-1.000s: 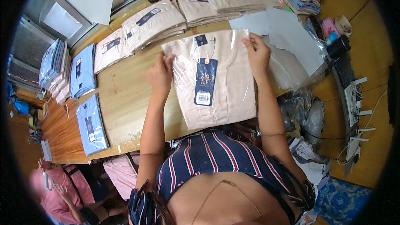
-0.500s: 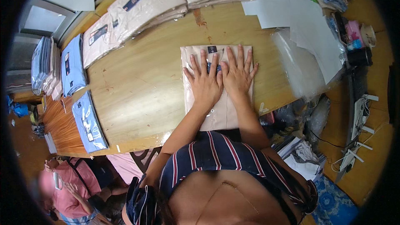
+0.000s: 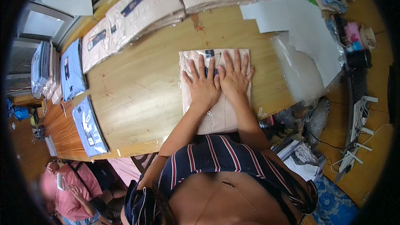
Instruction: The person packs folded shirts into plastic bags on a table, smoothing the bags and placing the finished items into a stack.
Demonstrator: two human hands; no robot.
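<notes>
A folded beige shirt in clear plastic [image 3: 216, 121] lies flat on the wooden table [image 3: 137, 87], close in front of me. My left hand [image 3: 203, 86] rests flat on its left half with the fingers spread. On its right half my right hand [image 3: 235, 79] lies flat too, fingers apart and pointing away from me. The two thumbs nearly meet at the middle. A dark label [image 3: 209, 53] shows at the shirt's far edge; another dark patch is partly covered by the fingers.
Packed beige shirts [image 3: 146, 6] line the far edge. Blue packed shirts [image 3: 89, 127] lie at the left. White sheets [image 3: 310, 37] and clear plastic bags [image 3: 298, 68] are on the right. A person in pink [image 3: 73, 187] holds a phone at lower left; a white router [image 3: 354, 141] stands far right.
Both hands stay flat on the shirt, in almost the same place. The whole view has shifted slightly, and the shirt appears a little lower. The person at lower left has moved slightly.
</notes>
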